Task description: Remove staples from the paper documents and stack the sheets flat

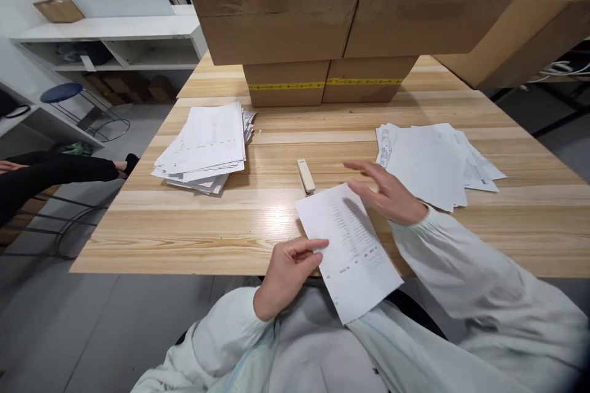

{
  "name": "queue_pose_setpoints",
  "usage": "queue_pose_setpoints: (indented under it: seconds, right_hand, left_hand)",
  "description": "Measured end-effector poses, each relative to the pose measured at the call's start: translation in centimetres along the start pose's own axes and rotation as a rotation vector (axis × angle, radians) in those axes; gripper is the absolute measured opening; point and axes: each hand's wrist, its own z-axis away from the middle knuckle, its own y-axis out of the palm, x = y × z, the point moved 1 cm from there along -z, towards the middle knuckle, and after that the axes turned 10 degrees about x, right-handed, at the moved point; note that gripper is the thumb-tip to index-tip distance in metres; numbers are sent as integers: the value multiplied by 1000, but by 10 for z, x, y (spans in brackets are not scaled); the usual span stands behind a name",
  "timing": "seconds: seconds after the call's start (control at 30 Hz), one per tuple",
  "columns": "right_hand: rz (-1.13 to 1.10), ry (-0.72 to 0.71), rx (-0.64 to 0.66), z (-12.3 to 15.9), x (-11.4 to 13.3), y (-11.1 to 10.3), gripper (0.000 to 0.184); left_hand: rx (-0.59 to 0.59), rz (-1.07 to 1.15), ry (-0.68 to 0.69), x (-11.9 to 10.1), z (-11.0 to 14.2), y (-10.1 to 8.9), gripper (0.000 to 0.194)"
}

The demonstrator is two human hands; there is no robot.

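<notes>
A printed sheet of paper (353, 252) lies at a slant before me, its lower end sticking out past the table's front edge. My left hand (290, 270) is closed at the sheet's left edge, with index finger and thumb pinching it. Over the sheet's upper right corner, my right hand (391, 193) is open, its fingers stretched out to the left and holding nothing. A cream stapler (305, 176) rests on the table just beyond the sheet's top left corner, and neither hand touches it.
One stack of printed papers (207, 141) is at the left of the wooden table (276, 159), another loose pile of papers (431, 163) at the right. Large cardboard boxes (286, 6) stand at the back. Off to the left, a seated person's leg (69, 173) shows.
</notes>
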Motion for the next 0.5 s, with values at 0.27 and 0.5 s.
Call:
queue_pose_setpoints:
  seconds: [0.27,0.5]
  right_hand:
    - [-675,297,227,101,-23,25,65]
    - [-370,428,-315,91,-54,-8,44]
  left_hand:
    - [179,-517,577,-33,17,5,32]
    - [8,-654,831,-56,-7,-7,32]
